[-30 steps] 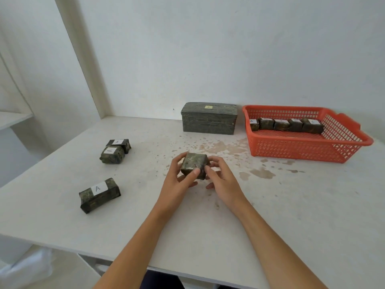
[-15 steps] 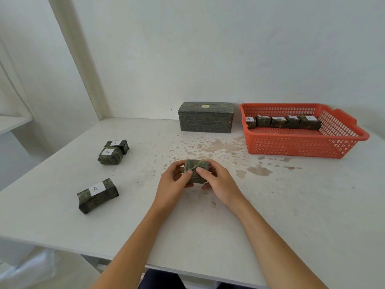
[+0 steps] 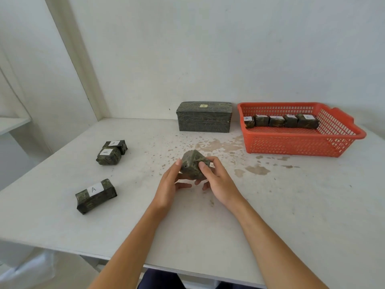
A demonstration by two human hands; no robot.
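Observation:
Both hands hold a small dark green wrapped block (image 3: 192, 164) just above the middle of the white table (image 3: 291, 205). It is tilted with one corner up, and no label shows on it. My left hand (image 3: 169, 185) grips its left side with thumb on top and fingers underneath. My right hand (image 3: 218, 180) grips its right side the same way.
Three wrapped blocks labelled A lie at left: a pair (image 3: 112, 152) touching each other and a single one (image 3: 95, 196) nearer me. A large dark box (image 3: 204, 119) stands at the back wall. An orange basket (image 3: 300, 142) at back right holds several labelled blocks (image 3: 281, 120).
The block has been turned in my hands from lying flat to standing on a corner, and lifted slightly. Nothing else on the table moved.

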